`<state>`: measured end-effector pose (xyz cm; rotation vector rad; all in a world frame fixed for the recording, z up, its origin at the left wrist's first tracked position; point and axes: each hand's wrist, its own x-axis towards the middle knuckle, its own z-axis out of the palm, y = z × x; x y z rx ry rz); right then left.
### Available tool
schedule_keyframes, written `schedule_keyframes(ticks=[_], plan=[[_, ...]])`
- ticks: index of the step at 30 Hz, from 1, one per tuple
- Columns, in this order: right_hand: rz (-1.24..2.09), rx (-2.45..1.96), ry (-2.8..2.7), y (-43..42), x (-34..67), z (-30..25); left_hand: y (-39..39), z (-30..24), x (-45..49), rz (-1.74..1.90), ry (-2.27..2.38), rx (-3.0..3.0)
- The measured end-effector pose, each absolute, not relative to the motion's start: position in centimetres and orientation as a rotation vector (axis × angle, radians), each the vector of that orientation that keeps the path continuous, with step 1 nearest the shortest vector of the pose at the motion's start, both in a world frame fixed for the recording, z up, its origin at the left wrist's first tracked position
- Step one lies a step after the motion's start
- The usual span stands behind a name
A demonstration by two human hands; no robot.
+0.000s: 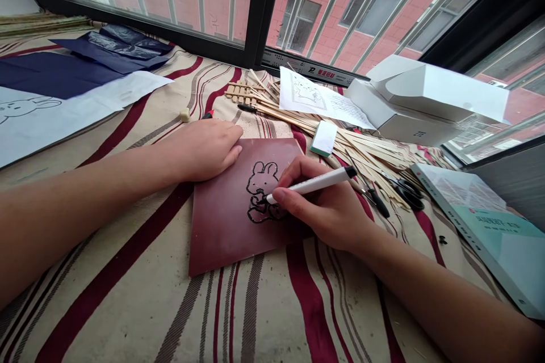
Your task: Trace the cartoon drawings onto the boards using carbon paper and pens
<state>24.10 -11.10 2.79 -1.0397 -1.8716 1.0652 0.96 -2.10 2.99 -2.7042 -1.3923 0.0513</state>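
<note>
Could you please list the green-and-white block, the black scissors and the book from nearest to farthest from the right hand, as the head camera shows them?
From the right hand:
1. Green-and-white block: just beyond the hand.
2. Black scissors: to its right.
3. Book: farther right.

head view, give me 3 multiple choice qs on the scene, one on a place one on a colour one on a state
1. Which part of the dark red board does the left hand rest on?
A. Upper left corner
B. Lower right corner
C. Lower left corner

2. What colour is the barrel of the marker in the right hand?
A. Red
B. White
C. Green

3. What state is the book at the far right in?
A. Standing upright
B. Open at a spread
C. Closed, lying flat

Answers:
1. A, the fingers lie over that corner of the board.
2. B, the barrel shows white up to its black end.
3. C, its cover faces up and no pages are spread.
</note>
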Motion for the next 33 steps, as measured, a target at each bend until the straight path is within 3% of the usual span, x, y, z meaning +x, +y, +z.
schedule_keyframes(ticks=[33], plan=[[1.150,-1.136,-1.811,-10.66,24.16,3.04,-2.34,3.14,1.03,0.003,-1.381,-2.686]])
